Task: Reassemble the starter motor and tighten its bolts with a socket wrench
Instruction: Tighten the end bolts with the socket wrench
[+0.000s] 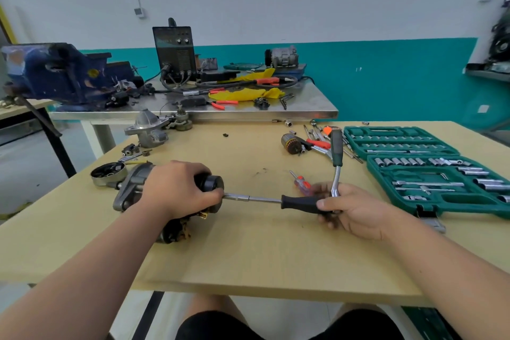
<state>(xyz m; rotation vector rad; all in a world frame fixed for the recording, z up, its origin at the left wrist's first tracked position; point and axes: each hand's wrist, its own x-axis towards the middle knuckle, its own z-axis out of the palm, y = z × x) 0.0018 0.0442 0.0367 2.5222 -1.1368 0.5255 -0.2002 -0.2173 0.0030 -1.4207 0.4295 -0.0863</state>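
The starter motor (132, 188) lies on its side at the left of the wooden table (248, 251), its black end cap (212, 183) facing right. My left hand (176, 190) grips the motor body from above. A black-handled driver (299, 203) with a long steel shaft (248, 198) runs level from the end cap to my right hand (350, 210). My right hand holds the driver handle and the head of a socket wrench (336, 157), whose green handle points up and away.
An open green socket set case (430, 171) fills the table's right side. An armature (291, 143), loose sockets and bits lie behind the wrench. A metal cup (109, 172), small gears and another housing (147, 130) sit at left. A small orange screwdriver (299, 181) lies mid-table.
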